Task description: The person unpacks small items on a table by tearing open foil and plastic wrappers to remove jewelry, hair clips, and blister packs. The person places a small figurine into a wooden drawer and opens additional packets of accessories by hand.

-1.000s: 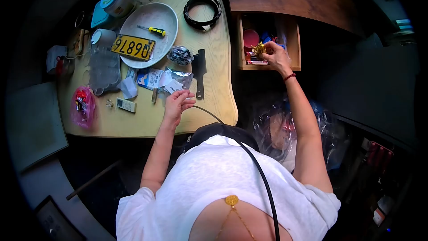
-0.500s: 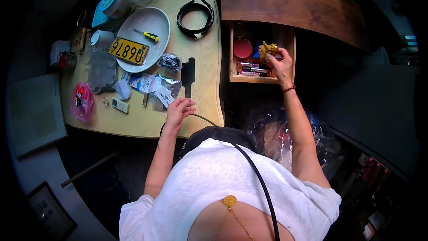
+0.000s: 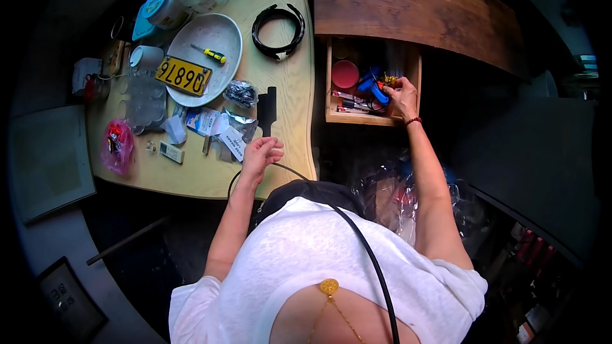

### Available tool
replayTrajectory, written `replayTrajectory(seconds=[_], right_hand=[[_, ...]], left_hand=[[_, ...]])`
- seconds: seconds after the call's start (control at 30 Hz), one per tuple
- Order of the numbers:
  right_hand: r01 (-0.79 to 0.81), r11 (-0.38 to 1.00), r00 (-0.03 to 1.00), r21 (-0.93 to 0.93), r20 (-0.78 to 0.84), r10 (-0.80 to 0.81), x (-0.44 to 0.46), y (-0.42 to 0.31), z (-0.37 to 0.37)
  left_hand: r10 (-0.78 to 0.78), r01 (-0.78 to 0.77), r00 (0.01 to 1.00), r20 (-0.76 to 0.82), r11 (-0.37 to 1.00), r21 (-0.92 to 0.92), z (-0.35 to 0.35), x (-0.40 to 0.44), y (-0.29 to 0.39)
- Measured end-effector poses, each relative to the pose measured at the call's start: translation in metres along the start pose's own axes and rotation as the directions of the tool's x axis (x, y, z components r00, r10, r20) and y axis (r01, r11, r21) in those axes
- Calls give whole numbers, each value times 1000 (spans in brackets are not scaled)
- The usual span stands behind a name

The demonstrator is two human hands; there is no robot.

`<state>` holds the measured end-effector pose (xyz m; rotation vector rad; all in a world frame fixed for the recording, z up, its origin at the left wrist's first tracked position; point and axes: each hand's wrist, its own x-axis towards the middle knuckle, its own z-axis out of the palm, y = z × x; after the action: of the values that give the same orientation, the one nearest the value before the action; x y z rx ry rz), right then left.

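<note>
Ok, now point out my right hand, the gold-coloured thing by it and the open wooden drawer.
Right hand [image 3: 403, 98]: head view, middle of the hand.
Gold-coloured thing [image 3: 389, 80]: head view, visible part beside the fingers.
Open wooden drawer [image 3: 361, 118]: head view, rim of the front wall.

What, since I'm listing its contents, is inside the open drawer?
The drawer shows a round red item, blue items, slim tubes and a gold ornament at the right hand. Whatever lies beneath them is covered.
</note>
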<state>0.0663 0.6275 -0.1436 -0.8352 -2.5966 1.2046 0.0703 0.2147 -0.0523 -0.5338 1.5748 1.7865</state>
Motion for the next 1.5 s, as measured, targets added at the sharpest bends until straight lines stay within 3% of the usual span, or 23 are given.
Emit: replayTrajectory(seconds=[0.17, 0.23, 0.4, 0.53, 0.63, 0.67, 0.7, 0.73, 0.77, 0.8, 0.83, 0.93, 1.03, 1.13, 1.23, 1.37, 1.47, 1.5], right_hand=[[60, 994, 990, -93, 131, -47, -2, -13, 1], [302, 906, 947, -297, -12, -320, -3, -11, 8], [192, 924, 978, -331, -10, -207, -7, -15, 0], [120, 918, 983, -378, 175, -56, -8, -22, -16], [112, 887, 976, -448, 216, -14, -9, -18, -16], [125, 848, 991, -516, 109, -80, -14, -16, -12], [129, 847, 990, -515, 111, -83, -21, -28, -11], [215, 815, 958, -539, -46, -284, -28, -47, -11], [288, 767, 862, -574, -193, -468, -33, -60, -7], [370, 783, 849, -500, -161, -504, -37, -64, 1], [446, 749, 861, -489, 7, -508, -43, -73, 4], [341, 606, 940, -719, 255, -226, -45, -80, 21], [310, 582, 948, -752, 193, -255, -32, -65, 43], [308, 593, 949, -744, 200, -242, -26, -57, 46], [302, 754, 953, -583, 167, -253, -25, -52, 34], [450, 839, 890, -306, 73, -450, -35, -55, 24], [550, 802, 835, -232, 121, -538, -38, -71, 32], [568, 790, 822, -231, 120, -556, -37, -76, 35]], left_hand=[[-20, 20, 1000, -2, 999, 46, 4, 1, -6], [-9, 10, 1000, -18, 998, 60, 5, 0, -2], [17, -13, 997, -79, 999, 50, -6, -6, -1], [28, -27, 993, -112, 1000, 9, -19, -14, -4], [25, -24, 991, -135, 1000, 6, -26, -17, -11], [21, -21, 991, -136, 1000, 2, -28, -17, -12], [18, -19, 990, -138, 1000, -3, -29, -18, -12], [20, -21, 990, -141, 1000, -5, -29, -18, -11], [29, -28, 990, -139, 1000, 5, -28, -18, -10], [35, -33, 990, -136, 999, 16, -28, -19, -10], [32, -30, 990, -136, 999, 16, -28, -17, -12], [36, -33, 993, -114, 999, 30, -26, -15, -13], [36, -31, 993, -109, 998, 48, -22, -16, -10], [45, -39, 994, -102, 998, 58, -22, -18, -10], [50, -43, 990, -131, 997, 58, -35, -21, -12], [64, -55, 975, -212, 997, 47, -53, -19, -13], [195, -88, 920, -341, 948, 305, -73, -5, -23], [196, -86, 913, -357, 950, 300, -83, 4, -31]])
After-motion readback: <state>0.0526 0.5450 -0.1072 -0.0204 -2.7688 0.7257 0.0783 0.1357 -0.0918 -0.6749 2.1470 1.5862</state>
